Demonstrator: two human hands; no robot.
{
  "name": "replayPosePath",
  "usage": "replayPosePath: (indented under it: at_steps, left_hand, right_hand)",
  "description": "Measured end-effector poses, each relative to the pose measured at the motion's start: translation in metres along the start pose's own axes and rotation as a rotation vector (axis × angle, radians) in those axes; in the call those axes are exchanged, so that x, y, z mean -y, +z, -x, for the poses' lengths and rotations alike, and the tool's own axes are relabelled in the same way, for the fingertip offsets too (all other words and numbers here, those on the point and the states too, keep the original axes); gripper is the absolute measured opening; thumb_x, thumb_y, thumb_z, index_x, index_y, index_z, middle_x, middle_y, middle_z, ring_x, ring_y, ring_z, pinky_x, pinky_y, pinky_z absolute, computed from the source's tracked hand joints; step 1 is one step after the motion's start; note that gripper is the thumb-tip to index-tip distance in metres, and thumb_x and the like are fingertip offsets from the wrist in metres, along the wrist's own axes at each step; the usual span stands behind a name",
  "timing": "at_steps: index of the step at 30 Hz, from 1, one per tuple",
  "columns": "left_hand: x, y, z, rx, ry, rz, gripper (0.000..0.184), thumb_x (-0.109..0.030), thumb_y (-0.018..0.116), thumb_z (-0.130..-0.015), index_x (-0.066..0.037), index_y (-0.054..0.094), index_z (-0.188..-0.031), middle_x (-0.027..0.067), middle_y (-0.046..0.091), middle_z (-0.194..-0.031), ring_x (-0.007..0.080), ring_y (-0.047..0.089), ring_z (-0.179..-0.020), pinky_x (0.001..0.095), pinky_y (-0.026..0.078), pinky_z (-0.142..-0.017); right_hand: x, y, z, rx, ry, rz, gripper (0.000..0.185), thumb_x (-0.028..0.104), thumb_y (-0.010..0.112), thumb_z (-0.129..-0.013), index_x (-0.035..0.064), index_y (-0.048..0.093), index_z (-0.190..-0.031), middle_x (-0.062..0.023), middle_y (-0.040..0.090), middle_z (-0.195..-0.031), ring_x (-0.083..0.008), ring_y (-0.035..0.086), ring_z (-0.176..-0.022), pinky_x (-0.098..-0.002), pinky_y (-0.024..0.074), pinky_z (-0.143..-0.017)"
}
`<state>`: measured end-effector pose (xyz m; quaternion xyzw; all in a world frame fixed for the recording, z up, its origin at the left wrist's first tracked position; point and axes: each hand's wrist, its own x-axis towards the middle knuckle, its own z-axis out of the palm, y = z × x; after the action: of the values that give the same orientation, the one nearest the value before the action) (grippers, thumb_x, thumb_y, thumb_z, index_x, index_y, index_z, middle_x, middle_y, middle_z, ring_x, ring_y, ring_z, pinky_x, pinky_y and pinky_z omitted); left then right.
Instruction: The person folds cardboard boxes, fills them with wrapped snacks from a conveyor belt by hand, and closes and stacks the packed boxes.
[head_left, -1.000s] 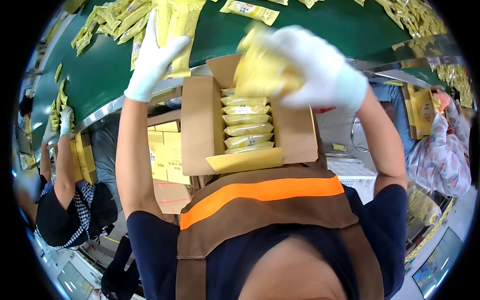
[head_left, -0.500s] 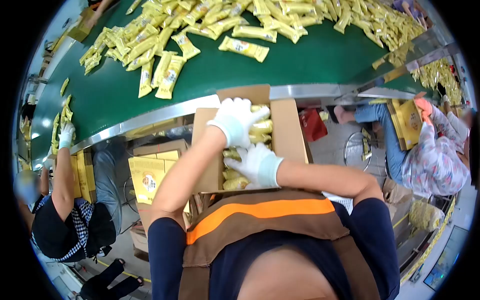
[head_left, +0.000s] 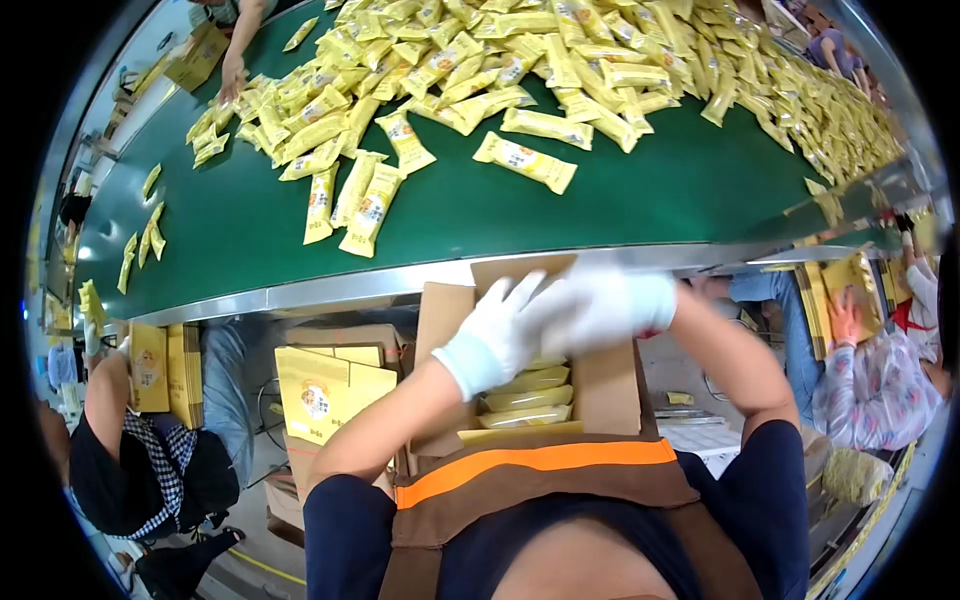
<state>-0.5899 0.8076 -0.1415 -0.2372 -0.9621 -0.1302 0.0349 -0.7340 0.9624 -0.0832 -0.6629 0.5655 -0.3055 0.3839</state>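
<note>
Below the conveyor's edge stands an open cardboard box, its flaps folded out. Yellow-wrapped snack packets lie in rows inside it, partly covered by my hands. My left hand, in a white glove, is over the box's left side with fingers stretched out and apart; I see nothing in it. Across its fingertips, above the far part of the box, comes my right hand, also gloved. Motion smears its fingers, so whether it holds anything is unclear.
Many loose packets are heaped on the green belt, with a metal rail along its near edge. Flat yellow cartons stand left of the box. Co-workers sit on both sides; another person's hand reaches in at upper left.
My right hand has lifted from the box's near part to above its far part. My left hand has drawn back nearer to me. The view has shifted, showing more of the belt.
</note>
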Motion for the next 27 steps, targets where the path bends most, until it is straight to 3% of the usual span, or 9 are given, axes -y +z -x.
replayPosePath:
  at_steps: [1, 4, 7, 8, 11, 17, 20, 23, 27]
  left_hand:
    - [0.011, -0.020, -0.011, -0.179, 0.059, 0.074, 0.047, -0.013, 0.066, -0.071, -0.008, 0.061, -0.118, 0.0194, 0.051, -0.131, 0.0365, 0.053, -0.110, 0.0394, 0.047, -0.092]
    - [0.065, -0.083, -0.012, -0.427, -0.336, -0.087, 0.047, -0.005, 0.065, -0.069, -0.004, 0.060, -0.115, 0.0185, 0.055, -0.121, 0.0425, 0.051, -0.111, 0.0508, 0.042, -0.094]
    - [0.183, -0.038, 0.040, -0.440, -0.735, -0.501, 0.067, -0.049, 0.061, -0.087, -0.008, 0.049, -0.139, 0.0230, 0.050, -0.137, 0.0452, 0.047, -0.123, 0.0531, 0.037, -0.104]
    - [0.217, -0.023, 0.058, -0.315, -0.851, -0.276, 0.073, -0.053, 0.062, -0.086, -0.009, 0.046, -0.142, 0.0217, 0.052, -0.135, 0.0401, 0.049, -0.124, 0.0546, 0.035, -0.105]
    - [0.206, -0.019, 0.057, -0.046, -0.905, -0.242, 0.083, -0.060, 0.068, -0.077, -0.017, 0.046, -0.145, 0.0230, 0.050, -0.136, 0.0398, 0.046, -0.128, 0.0523, 0.031, -0.109]
    - [0.137, -0.009, 0.053, -0.160, -0.544, -0.234, 0.062, -0.045, 0.073, -0.076, -0.014, 0.059, -0.127, 0.0246, 0.045, -0.141, 0.0436, 0.043, -0.128, 0.0533, 0.029, -0.110]
    - [0.129, -0.011, 0.061, -0.260, -0.514, -0.264, 0.053, -0.041, 0.071, -0.078, -0.008, 0.060, -0.118, 0.0246, 0.043, -0.143, 0.0439, 0.041, -0.130, 0.0560, 0.028, -0.109]
    - [0.130, -0.032, 0.060, -0.413, -0.665, -0.005, 0.046, -0.034, 0.067, -0.085, -0.005, 0.058, -0.119, 0.0228, 0.059, -0.125, 0.0389, 0.058, -0.113, 0.0485, 0.044, -0.095]
    - [0.160, -0.041, 0.045, -0.160, -0.857, -0.050, 0.046, -0.035, 0.067, -0.087, -0.006, 0.055, -0.121, 0.0187, 0.066, -0.105, 0.0374, 0.065, -0.094, 0.0450, 0.052, -0.078]
  right_hand:
    - [-0.031, -0.023, -0.011, -0.337, -0.046, -0.128, 0.027, 0.015, 0.066, -0.091, 0.0027, 0.068, -0.115, -0.0109, 0.071, -0.105, -0.0177, 0.065, -0.097, -0.0310, 0.0509, -0.090]
    - [-0.095, -0.105, -0.040, -0.808, 0.267, -0.056, 0.044, 0.034, 0.056, -0.096, 0.0018, 0.062, -0.126, -0.0101, 0.064, -0.126, -0.0193, 0.059, -0.116, -0.0323, 0.0445, -0.101]
    - [-0.153, -0.114, -0.065, -0.594, 0.568, 0.506, 0.053, 0.050, 0.053, -0.092, 0.0173, 0.057, -0.134, -0.0147, 0.053, -0.138, -0.0313, 0.051, -0.126, -0.0413, 0.0390, -0.107]
    - [-0.165, -0.106, -0.074, -0.366, 0.613, 0.729, 0.052, 0.050, 0.055, -0.091, 0.0235, 0.057, -0.135, -0.0163, 0.050, -0.139, -0.0330, 0.050, -0.126, -0.0429, 0.0372, -0.108]
    - [-0.141, -0.051, -0.074, -0.486, 0.387, 0.798, 0.051, 0.053, 0.064, -0.081, 0.0275, 0.062, -0.126, -0.0192, 0.049, -0.134, -0.0376, 0.043, -0.127, -0.0498, 0.0300, -0.107]
    - [-0.117, -0.018, -0.023, -0.551, 0.147, 0.976, 0.030, 0.033, 0.070, -0.079, 0.0182, 0.064, -0.105, -0.0160, 0.044, -0.144, -0.0389, 0.035, -0.137, -0.0594, 0.0288, -0.108]
    - [-0.098, -0.019, -0.012, -0.604, -0.033, 0.850, 0.024, 0.027, 0.070, -0.081, 0.0120, 0.061, -0.097, -0.0119, 0.063, -0.113, -0.0301, 0.062, -0.105, -0.0455, 0.0481, -0.093]
    - [-0.094, -0.048, -0.008, -0.666, 0.202, 0.702, 0.030, 0.035, 0.068, -0.085, 0.0101, 0.060, -0.100, -0.0131, 0.065, -0.088, -0.0340, 0.065, -0.079, -0.0440, 0.0526, -0.069]
    - [-0.139, -0.083, -0.027, -0.599, 0.429, 0.648, 0.043, 0.050, 0.047, -0.096, 0.0118, 0.065, -0.102, -0.0134, 0.066, -0.097, -0.0374, 0.064, -0.089, -0.0486, 0.0505, -0.078]
